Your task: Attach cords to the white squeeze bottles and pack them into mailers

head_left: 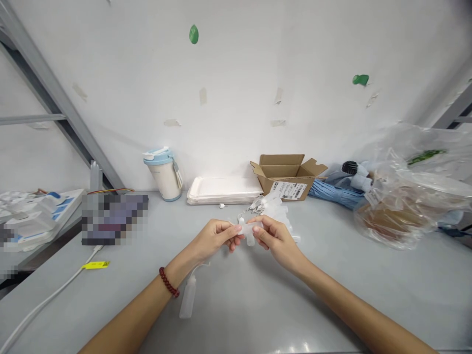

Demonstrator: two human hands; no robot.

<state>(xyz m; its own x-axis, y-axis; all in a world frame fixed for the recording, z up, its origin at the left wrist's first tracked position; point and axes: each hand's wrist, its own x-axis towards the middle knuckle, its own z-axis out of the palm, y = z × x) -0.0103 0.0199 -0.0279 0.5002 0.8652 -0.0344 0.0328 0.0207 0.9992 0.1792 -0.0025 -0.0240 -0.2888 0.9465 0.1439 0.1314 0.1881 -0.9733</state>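
Observation:
My left hand (217,237) and my right hand (278,242) meet over the middle of the table. Between them they hold a small translucent white plastic bottle (252,227), lying sideways. My left fingers pinch its left end, and my right thumb and fingers grip the right end. Another translucent piece shows just below it, partly hidden by the fingers. Behind my right hand lies a heap of similar translucent bottles (278,209) with thin white tips. One separate bottle (188,297) with a narrow neck and a thin tail rests on the table beside my left forearm.
A stack of white padded envelopes (224,189) and an open cardboard box (282,179) stand along the wall. To the left are a lidded cup (164,177) and a white cable (51,297). Clear plastic bags (405,196) and blue bundled material (337,194) occupy the right side.

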